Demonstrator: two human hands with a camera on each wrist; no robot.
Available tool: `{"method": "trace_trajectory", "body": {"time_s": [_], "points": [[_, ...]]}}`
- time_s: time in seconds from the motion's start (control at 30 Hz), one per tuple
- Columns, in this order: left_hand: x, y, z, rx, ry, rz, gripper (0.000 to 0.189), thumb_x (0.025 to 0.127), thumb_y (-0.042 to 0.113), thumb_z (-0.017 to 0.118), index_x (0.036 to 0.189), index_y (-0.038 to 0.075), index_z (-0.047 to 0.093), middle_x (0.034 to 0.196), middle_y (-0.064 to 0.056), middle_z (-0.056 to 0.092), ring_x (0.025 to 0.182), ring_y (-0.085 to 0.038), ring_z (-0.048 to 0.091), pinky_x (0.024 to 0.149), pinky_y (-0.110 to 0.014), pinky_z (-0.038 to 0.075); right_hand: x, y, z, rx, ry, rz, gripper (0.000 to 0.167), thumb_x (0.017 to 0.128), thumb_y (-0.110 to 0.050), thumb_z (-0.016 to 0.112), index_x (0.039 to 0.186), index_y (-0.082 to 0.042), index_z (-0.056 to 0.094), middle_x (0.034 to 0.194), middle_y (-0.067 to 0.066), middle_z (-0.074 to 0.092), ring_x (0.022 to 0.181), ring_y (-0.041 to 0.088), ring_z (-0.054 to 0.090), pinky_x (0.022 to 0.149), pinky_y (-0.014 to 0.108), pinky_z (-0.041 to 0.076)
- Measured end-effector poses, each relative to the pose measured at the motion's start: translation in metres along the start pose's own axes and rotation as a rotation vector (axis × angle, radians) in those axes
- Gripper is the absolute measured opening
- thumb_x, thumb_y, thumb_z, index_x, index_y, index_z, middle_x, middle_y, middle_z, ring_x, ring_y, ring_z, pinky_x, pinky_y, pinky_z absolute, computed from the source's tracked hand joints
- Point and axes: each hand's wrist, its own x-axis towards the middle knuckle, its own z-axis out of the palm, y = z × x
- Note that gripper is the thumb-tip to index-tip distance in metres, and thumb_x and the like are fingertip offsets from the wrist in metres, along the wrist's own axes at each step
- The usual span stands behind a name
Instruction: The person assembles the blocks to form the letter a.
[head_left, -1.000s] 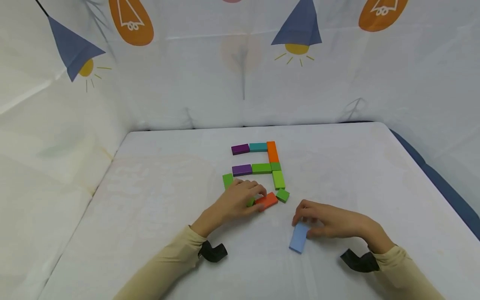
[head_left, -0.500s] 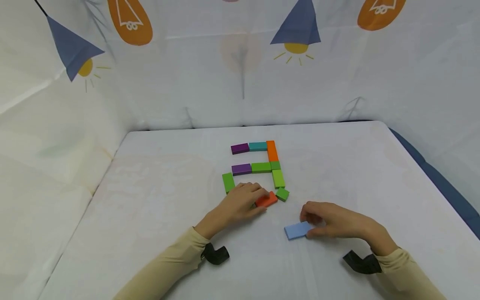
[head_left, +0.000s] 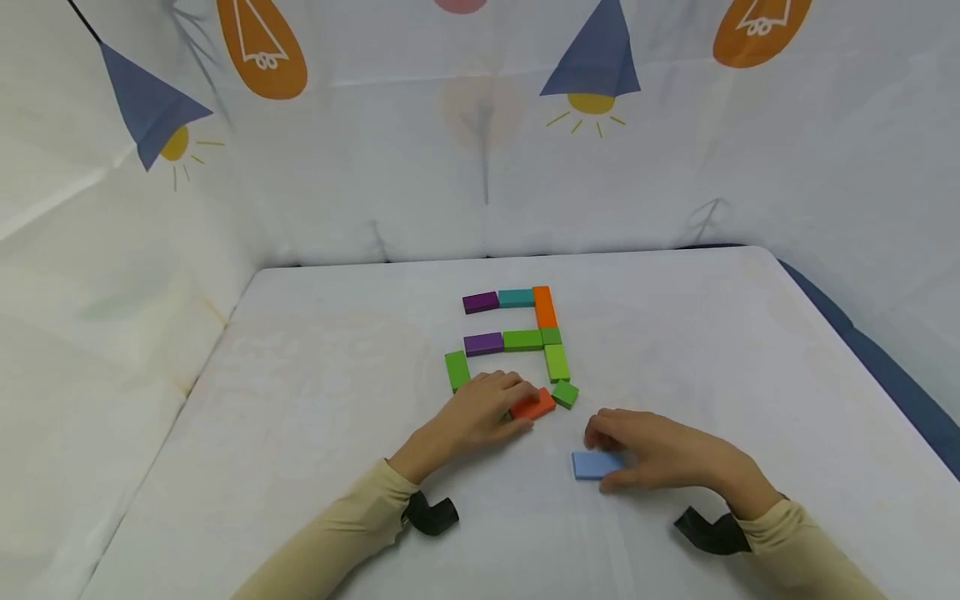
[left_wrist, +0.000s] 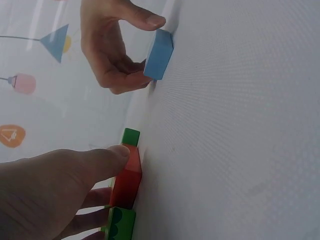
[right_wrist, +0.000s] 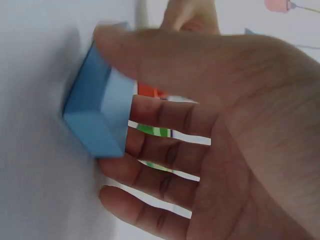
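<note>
In the head view my left hand holds an orange-red rectangular block at the near side of a block outline, thumb on its near edge and fingers over it. A small green block sits at its right end; another green block adjoins it in the left wrist view. Farther right, my right hand has a light blue block between thumb and fingers, low at the white tabletop. In the right wrist view the thumb lies along the blue block's edge, and the fingers are behind it.
Beyond the hands, purple, teal, orange and several green blocks form an outline on the white table. A green block stands at its left. White printed cloth hangs behind.
The blue block has turned from lengthwise to crosswise under my right hand, which shifted right, then back left. My left hand has barely moved, staying on the orange-red block.
</note>
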Motion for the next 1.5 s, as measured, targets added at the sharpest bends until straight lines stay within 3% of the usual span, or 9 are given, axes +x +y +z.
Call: {"method": "trace_trajectory", "body": {"time_s": [0.17, 0.4, 0.63, 0.9, 1.5], "points": [[0.0, 0.001, 0.002, 0.013, 0.026, 0.024, 0.03, 0.088, 0.033, 0.065, 0.114, 0.019, 0.062, 0.104, 0.004, 0.064, 0.091, -0.01, 0.055, 0.08, -0.025, 0.046, 0.003, -0.002, 0.003, -0.037, 0.011, -0.034, 0.028, 0.08, -0.034, 0.074, 0.097, -0.024, 0.055, 0.082, -0.015, 0.049, 0.073, 0.0, 0.046, 0.066, 0.018, 0.041], [0.0, 0.001, 0.001, 0.029, 0.028, 0.027, 0.03, 0.088, 0.033, 0.066, 0.114, 0.019, 0.062, 0.103, 0.004, 0.064, 0.09, -0.01, 0.056, 0.078, -0.025, 0.047, 0.006, 0.0, 0.001, -0.086, 0.061, 0.027, 0.025, 0.08, -0.031, 0.073, 0.097, -0.021, 0.057, 0.076, -0.013, 0.048, 0.067, 0.0, 0.044, 0.06, 0.017, 0.039], [0.0, 0.001, -0.002, 0.012, 0.0, 0.01, 0.032, 0.089, 0.033, 0.064, 0.118, 0.018, 0.061, 0.107, 0.004, 0.064, 0.097, -0.012, 0.057, 0.084, -0.027, 0.048, 0.012, 0.006, 0.001, -0.181, 0.192, 0.105, 0.023, 0.08, -0.029, 0.072, 0.094, -0.018, 0.058, 0.075, -0.013, 0.05, 0.064, -0.001, 0.042, 0.058, 0.017, 0.038], [-0.001, 0.002, -0.002, 0.032, -0.007, -0.002, 0.036, 0.09, 0.034, 0.063, 0.123, 0.02, 0.059, 0.11, 0.003, 0.064, 0.1, -0.013, 0.058, 0.086, -0.028, 0.049, 0.017, 0.011, 0.004, -0.219, 0.308, 0.153, 0.024, 0.08, -0.027, 0.071, 0.098, -0.014, 0.06, 0.081, -0.009, 0.057, 0.066, 0.001, 0.046, 0.059, 0.018, 0.042], [-0.002, 0.003, 0.0, 0.014, -0.019, -0.013, 0.035, 0.09, 0.033, 0.064, 0.121, 0.019, 0.06, 0.111, 0.003, 0.063, 0.101, -0.013, 0.057, 0.086, -0.027, 0.049, 0.023, 0.016, 0.008, -0.207, 0.332, 0.189, 0.026, 0.08, -0.025, 0.071, 0.1, -0.012, 0.061, 0.083, -0.008, 0.059, 0.067, 0.003, 0.047, 0.059, 0.019, 0.041]]}}
